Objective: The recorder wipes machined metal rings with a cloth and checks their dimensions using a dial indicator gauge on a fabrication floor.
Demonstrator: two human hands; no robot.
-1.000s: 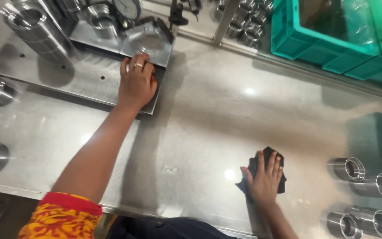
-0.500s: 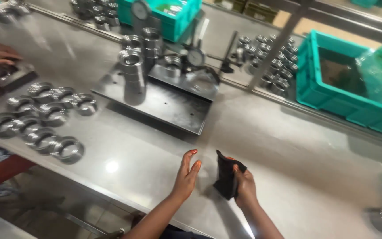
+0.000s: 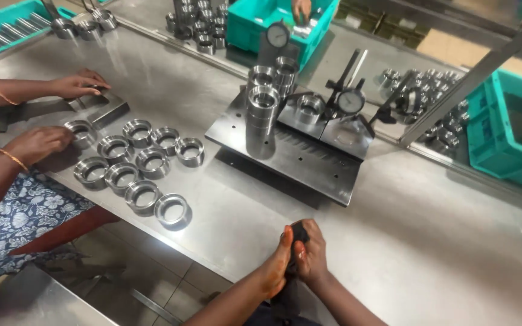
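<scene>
Left hand and right hand are now pressed together at the near edge of the worktop, both closed on a dark cloth, of which only a strip shows between the palms. A second ago the left hand lay flat on the grey base plate and the right alone pinned the cloth to the steel; half a second ago the left was reaching toward it. The cloth is thus lifted off the surface and bunched in a two-handed grip.

Largest to smallest:
- Teal crate, far right, rectangular, open top.
- Teal crate, far centre; another person's hand inside it.
- Teal tray, far left, shallow, holding metal rods.
- Two round white dial gauges on dark stands above the plate.
- Steel rings in rows at left, by a co-worker's hands.

No label or sign is discernible.
</scene>
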